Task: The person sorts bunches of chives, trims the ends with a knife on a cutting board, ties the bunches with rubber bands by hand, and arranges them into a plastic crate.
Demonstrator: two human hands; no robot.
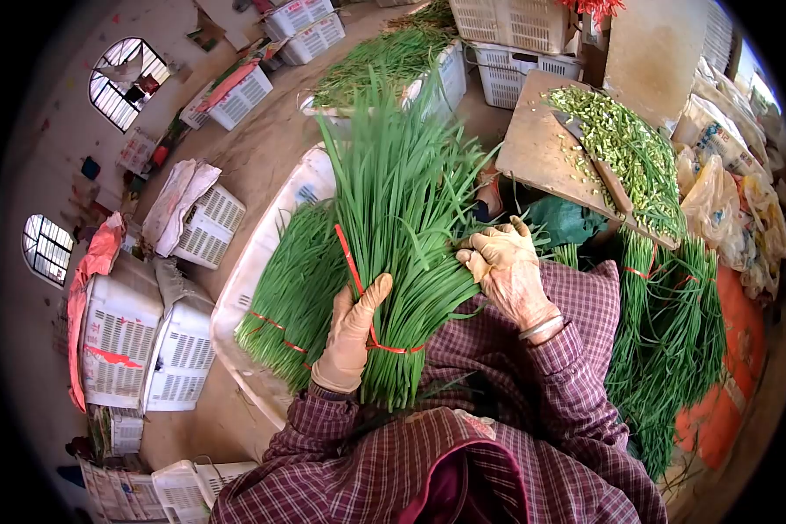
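A large bunch of garlic chives stands over my lap, leaves pointing away and cut stem ends toward me. A red tie runs round its lower part, with a loose end sticking up on the left. My left hand, in a tan glove, is closed round the bunch's left side, thumb at the tie. On the right, my gloved right hand has its fingers curled together at the edge of the leaves, pinching some blades. Its fingertips are partly hidden. Under the bunch's left side lies another tied chive bundle.
A white crate holds the bundle at left. To the right, a board carries a knife and chopped stems. Tied chives hang below it. Plastic bags and stacked crates stand around.
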